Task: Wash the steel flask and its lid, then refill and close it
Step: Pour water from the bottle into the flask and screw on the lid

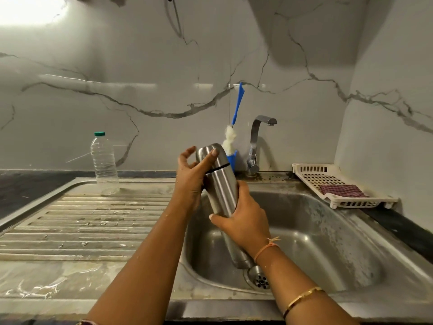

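Note:
A tall steel flask (222,191) is held tilted above the sink basin (328,242), its steel lid (212,152) on top with a black ring at the joint. My right hand (243,221) grips the flask's body around the middle. My left hand (191,177) is at the lid, thumb pressed on its front, the other fingers curled behind it. The flask's lower end is hidden partly behind my right wrist.
A clear plastic bottle with a green cap (104,164) stands on the ribbed drainboard (82,226) at left. A blue-handled bottle brush (234,127) hangs beside the tap (254,146). A white plastic rack (337,184) holding a checked cloth (342,191) sits at the right.

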Demonstrator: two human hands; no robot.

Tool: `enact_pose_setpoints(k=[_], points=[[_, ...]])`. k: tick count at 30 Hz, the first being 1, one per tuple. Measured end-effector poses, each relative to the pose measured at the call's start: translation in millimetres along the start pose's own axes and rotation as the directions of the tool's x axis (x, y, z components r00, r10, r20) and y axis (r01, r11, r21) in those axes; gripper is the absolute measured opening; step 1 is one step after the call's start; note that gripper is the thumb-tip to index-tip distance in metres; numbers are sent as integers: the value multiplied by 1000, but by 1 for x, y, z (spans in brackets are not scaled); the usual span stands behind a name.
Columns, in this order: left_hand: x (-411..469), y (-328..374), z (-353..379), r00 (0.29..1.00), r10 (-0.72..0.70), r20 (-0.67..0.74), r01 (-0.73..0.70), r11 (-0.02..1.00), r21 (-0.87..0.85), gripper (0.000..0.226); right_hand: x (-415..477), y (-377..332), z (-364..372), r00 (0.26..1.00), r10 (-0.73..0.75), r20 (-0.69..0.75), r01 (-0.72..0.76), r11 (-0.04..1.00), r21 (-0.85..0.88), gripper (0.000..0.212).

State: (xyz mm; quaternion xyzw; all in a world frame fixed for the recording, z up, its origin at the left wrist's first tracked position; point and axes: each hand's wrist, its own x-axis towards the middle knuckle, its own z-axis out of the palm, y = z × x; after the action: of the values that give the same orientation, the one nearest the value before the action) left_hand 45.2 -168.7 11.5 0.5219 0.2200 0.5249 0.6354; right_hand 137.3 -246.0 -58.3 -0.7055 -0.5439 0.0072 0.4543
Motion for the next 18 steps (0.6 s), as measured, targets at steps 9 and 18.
enact_pose_setpoints(k=[9,18], points=[[0,23,-6,981,51,185,-67,994,82,66,8,-2,-18,972,-101,213,8,918,396,88],[1,8,0,993,74,-89,-57,983,174,56,7,2,-13,988,-47,150,24,989,147,99]])
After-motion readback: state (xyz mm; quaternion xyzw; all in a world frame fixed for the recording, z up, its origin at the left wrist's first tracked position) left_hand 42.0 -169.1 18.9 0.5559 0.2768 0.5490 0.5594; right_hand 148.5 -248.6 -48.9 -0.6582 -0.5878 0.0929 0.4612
